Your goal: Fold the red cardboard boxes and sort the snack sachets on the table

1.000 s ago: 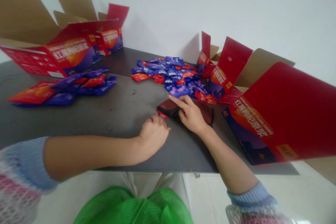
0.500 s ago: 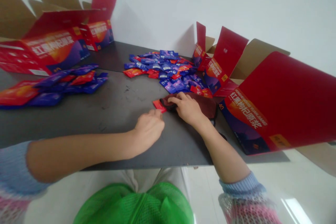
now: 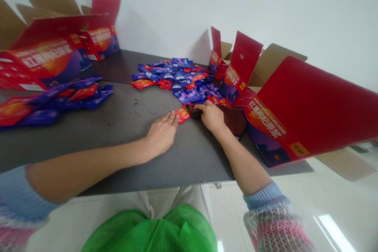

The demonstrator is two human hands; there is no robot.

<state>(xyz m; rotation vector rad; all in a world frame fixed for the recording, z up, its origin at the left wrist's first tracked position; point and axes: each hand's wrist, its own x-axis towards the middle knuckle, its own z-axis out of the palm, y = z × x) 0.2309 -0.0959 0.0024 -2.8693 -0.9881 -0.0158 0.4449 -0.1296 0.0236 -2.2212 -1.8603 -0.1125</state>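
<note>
My left hand (image 3: 161, 132) lies flat on the dark table (image 3: 124, 126) with fingers stretched out, the fingertips touching a small red packet (image 3: 182, 114). My right hand (image 3: 211, 116) is curled on a dark red cloth (image 3: 233, 120) just right of that packet. Right behind both hands lies a heap of blue and red packets (image 3: 180, 78).
A second pile of blue and red packets (image 3: 56, 98) lies at the left. Open red cartons stand at the back left (image 3: 50, 57) and at the right (image 3: 283, 114), the right one overhanging the table edge. A green mesh bag (image 3: 153, 232) sits below the table's front edge.
My left hand has opened from a loose fist and reached forward to the red packet. The packet has come out from under the cloth. My right hand has bunched the cloth.
</note>
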